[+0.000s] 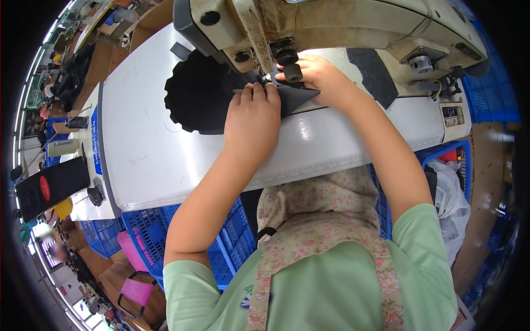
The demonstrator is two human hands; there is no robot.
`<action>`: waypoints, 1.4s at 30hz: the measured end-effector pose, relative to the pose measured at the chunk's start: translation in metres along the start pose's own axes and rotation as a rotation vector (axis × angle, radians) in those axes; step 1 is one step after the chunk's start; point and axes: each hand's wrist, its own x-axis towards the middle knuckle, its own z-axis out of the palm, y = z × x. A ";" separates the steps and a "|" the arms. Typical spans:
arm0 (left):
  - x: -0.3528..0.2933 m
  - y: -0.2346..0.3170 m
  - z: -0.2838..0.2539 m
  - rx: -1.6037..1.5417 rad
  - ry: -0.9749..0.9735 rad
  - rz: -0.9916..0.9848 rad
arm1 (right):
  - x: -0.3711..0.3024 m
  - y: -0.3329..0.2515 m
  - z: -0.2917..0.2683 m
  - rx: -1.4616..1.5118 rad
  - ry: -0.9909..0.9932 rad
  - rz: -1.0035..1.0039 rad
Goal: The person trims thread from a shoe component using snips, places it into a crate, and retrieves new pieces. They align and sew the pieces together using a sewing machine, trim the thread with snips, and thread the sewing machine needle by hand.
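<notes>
Left hand (253, 118): laid palm down on the black fabric (196, 102), in front of the sewing machine (353, 25), fingers close together; whether they pinch the cloth, I cannot tell.
Right hand (328, 83): right of the machine's needle area, fingers reaching in past a dark knob (292, 73); their grip is partly hidden, so I cannot tell if they close on anything.
Black fabric: under the machine's head and out to its left, edge notched, a pointed corner lifted between the hands.
Dark piece (372, 74): right of the machine's needle.
White tabletop (143, 160): beneath the machine.
Blue crate (149, 234): below, left of the machine.
</notes>
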 end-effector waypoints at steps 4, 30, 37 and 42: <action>0.005 0.011 0.002 -0.004 0.011 -0.039 | 0.001 0.013 -0.001 0.065 -0.025 0.024; 0.005 0.011 0.006 -0.038 0.080 -0.127 | -0.001 0.008 0.001 -0.084 -0.036 0.118; 0.007 0.014 -0.007 -0.081 -0.058 -0.192 | -0.005 0.008 0.001 -0.066 0.003 0.147; -0.005 -0.006 0.003 -0.194 0.016 -0.129 | -0.004 -0.003 0.000 -0.053 0.114 -0.016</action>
